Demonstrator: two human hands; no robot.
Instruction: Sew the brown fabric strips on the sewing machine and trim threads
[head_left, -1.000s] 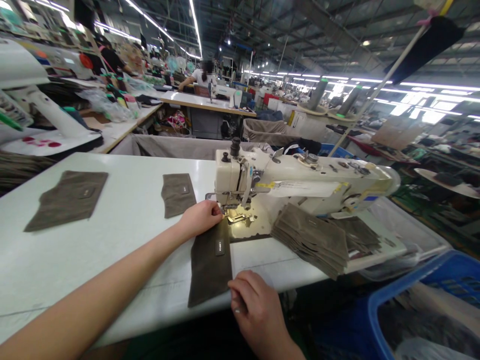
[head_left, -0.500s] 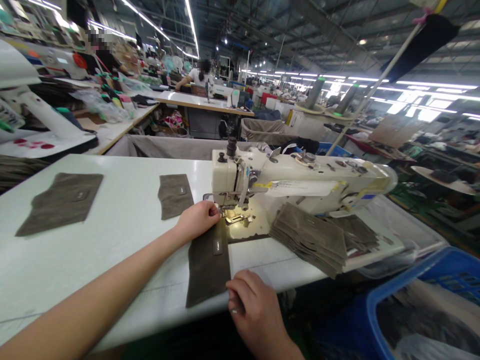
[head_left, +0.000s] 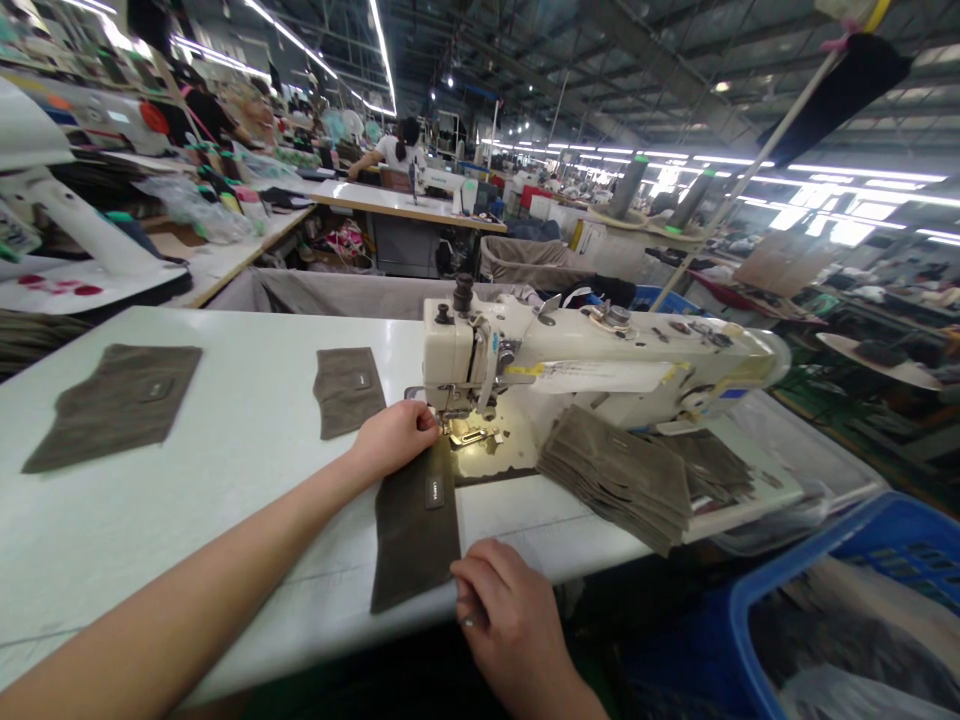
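A dark olive fabric piece (head_left: 415, 535) with a small label lies on the white table, its far end under the needle area of the sewing machine (head_left: 454, 345). My left hand (head_left: 396, 438) is closed in a pinch on the fabric's far end, right beside the presser foot. My right hand (head_left: 506, 610) pinches the fabric's right edge near the table's front; a ring shows on one finger. Two similar labelled pieces lie flat to the left, a smaller one (head_left: 349, 392) and a larger one (head_left: 120, 405).
Right of the needle area, a stack of olive pieces (head_left: 615, 465) lies against the machine. A blue basket (head_left: 742, 620) stands at the lower right. Another white machine (head_left: 67, 220) is at the far left. A person (head_left: 397, 150) sits at a table behind.
The view has shifted very slightly. Both hands and the fabric keep nearly the same positions at the machine.
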